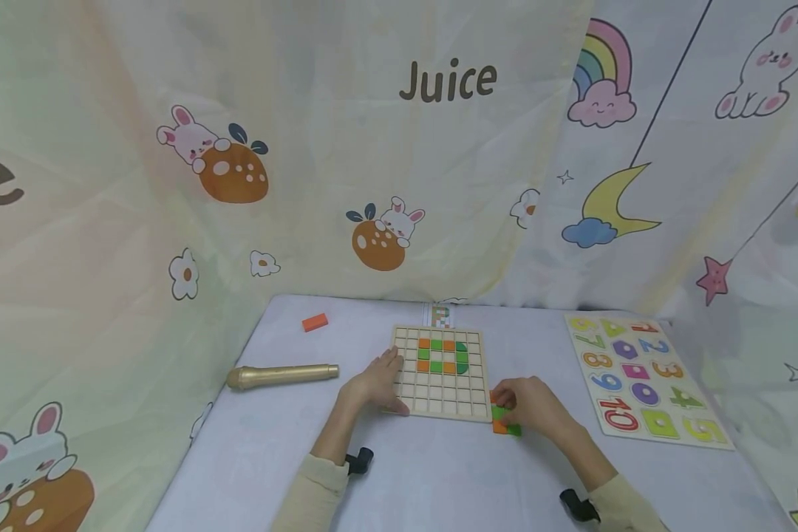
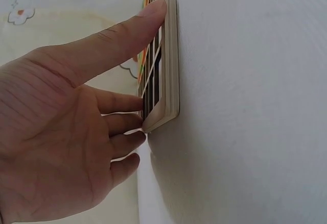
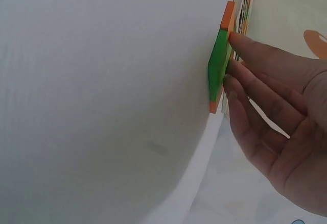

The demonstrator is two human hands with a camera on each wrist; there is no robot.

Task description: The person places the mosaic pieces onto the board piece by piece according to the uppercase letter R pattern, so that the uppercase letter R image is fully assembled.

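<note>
A square wooden grid board [image 1: 439, 395] lies on the table. On it, orange and green tiles [image 1: 437, 366] make a ring, with rounded green pieces on its right corners. My left hand [image 1: 379, 380] rests on the board's left side, thumb on the near edge and fingers extended; the left wrist view shows the thumb [image 2: 122, 40] over the rim. Beside the board's right edge, my right hand [image 1: 532, 403] bends over a small group of orange and green tiles [image 1: 500, 427]. Thumb and fingertips touch a green tile [image 3: 217, 66], but I cannot tell whether they pinch it.
A gold microphone [image 1: 286, 375] lies at left, with an orange block [image 1: 315, 322] behind it. Behind the board sits a small printed pattern card [image 1: 442, 316]. A number and shape puzzle board [image 1: 618, 369] lies at right. Printed cloth [image 1: 319, 222] hangs around the table.
</note>
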